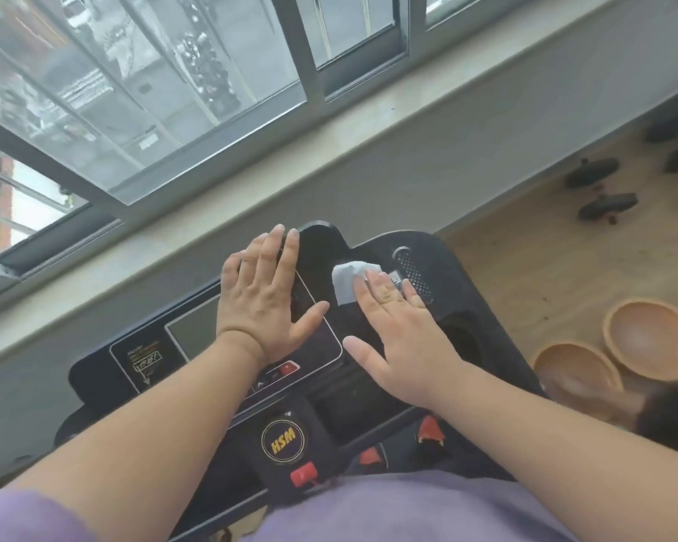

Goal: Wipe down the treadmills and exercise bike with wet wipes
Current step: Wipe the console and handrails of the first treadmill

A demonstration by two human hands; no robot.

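A black treadmill console (pixel 145 369) with a display panel, a yellow HSM badge (pixel 282 441) and a red safety key fills the middle of the head view. My left hand (pixel 265 297) lies flat on the display panel with its fingers straight and spread. My right hand (pixel 404 346) presses a white wet wipe (pixel 347 281) flat against the console's right part, beside the speaker grille (pixel 415 273). The wipe sticks out beyond my fingertips; the rest of it is hidden under the palm.
A grey windowsill (pixel 329 150) and sliding windows run close behind the console. On the wooden floor at the right stand two wooden bowls (pixel 650 338) and several black dumbbells (pixel 603 189). A round cup holder (pixel 460 338) sits by my right wrist.
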